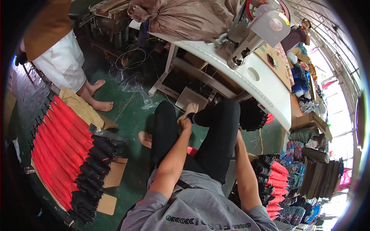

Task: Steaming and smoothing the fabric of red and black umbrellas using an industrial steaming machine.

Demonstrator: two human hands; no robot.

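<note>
The beige slip-on shoe [190, 109] is on the person's right foot; the left hand [185, 123] is against it, grip not determinable; the right hand [239, 134], mostly hidden beside the knee, cannot be assessed, near a black-and-red fabric bundle [252, 115]

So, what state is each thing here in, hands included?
Left hand: down at the beige shoe, grip unclear.
Right hand: mostly hidden.
Red-and-black umbrellas, left: folded, in a row.
Sewing machine: upright; running or not, unclear.
Brown sack: bulging, on the white table.
Phone: lying flat.
Cardboard box, right: flap up.
</note>
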